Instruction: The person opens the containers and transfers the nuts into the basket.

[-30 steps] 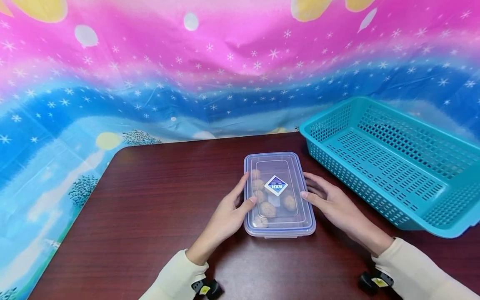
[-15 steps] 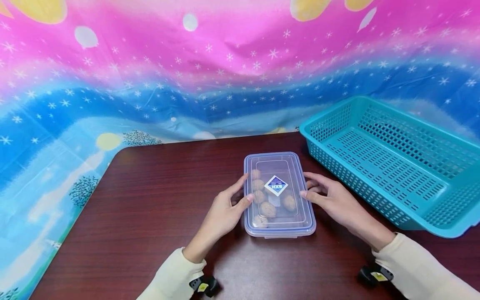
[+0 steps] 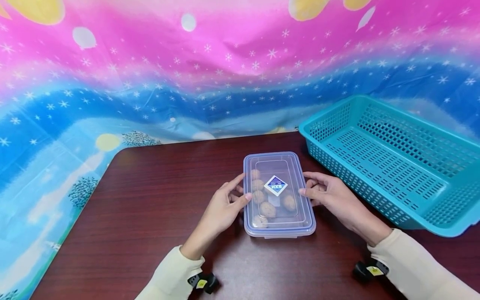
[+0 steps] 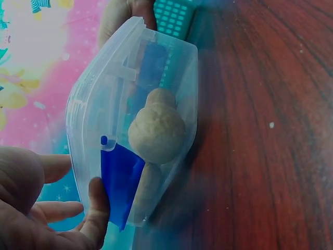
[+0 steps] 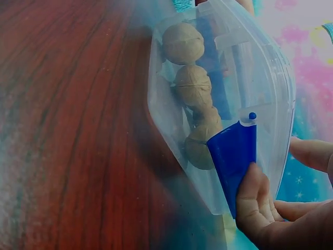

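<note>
A clear plastic food container point(image 3: 277, 164) with a blue-edged lid lies on the table between my hands. Several walnuts point(image 3: 267, 209) show inside it, and a diamond label point(image 3: 276, 186) is stuck on the lid. My left hand point(image 3: 219, 208) pinches the left side, thumb on the lid's edge and fingers at the rim. My right hand point(image 3: 335, 200) does the same on the right. In the left wrist view a blue latch point(image 4: 122, 182) angles outward, a fingertip against it. The right wrist view has another blue latch point(image 5: 234, 161) tilted out under my fingers.
A teal perforated basket point(image 3: 348, 182) stands at the right, close to my right hand. The dark red wooden table point(image 3: 161, 196) reaches back to a patterned cloth point(image 3: 225, 83) hanging behind it. Dark straps with small devices sit at both wrists.
The container stays in place. My left hand has shifted slightly left, its thumb moving outward along the lid's edge. Fingers of both hands have curled more at the container's sides.
</note>
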`<state>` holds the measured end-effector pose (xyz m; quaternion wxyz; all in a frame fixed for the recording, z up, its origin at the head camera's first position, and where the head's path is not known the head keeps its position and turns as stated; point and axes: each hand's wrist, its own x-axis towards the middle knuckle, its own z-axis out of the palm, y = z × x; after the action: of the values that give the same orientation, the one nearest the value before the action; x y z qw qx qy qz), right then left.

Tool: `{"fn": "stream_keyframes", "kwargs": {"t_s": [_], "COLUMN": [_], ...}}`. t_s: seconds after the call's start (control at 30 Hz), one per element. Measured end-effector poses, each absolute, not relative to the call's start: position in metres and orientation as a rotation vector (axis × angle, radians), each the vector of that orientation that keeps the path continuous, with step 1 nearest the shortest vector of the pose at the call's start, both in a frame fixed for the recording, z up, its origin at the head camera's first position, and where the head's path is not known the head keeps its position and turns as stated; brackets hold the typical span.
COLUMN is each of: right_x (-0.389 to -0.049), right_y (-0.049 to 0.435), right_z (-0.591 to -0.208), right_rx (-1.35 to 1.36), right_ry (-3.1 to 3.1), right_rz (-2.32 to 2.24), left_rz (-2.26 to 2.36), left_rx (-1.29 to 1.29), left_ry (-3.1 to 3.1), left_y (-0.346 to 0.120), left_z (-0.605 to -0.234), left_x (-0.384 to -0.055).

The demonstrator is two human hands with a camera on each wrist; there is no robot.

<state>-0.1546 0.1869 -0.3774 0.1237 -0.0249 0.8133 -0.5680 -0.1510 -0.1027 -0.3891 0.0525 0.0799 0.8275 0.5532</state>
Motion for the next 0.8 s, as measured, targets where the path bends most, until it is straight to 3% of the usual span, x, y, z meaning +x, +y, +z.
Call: {"fn": "stream_keyframes", "kwargs": {"t_s": [0.8], "right_x": [-0.1621], "right_y": [0.189], "right_z": [-0.3737], "right_rx": [-0.02], "right_ry": [2.216], "right_rz": [-1.698], "left_rz": [1.835], "left_rx": [0.063], "left_ry": [2.172], "left_y": [-0.1089], "left_z": [-0.3859], "left_x": [-0.1582]}}
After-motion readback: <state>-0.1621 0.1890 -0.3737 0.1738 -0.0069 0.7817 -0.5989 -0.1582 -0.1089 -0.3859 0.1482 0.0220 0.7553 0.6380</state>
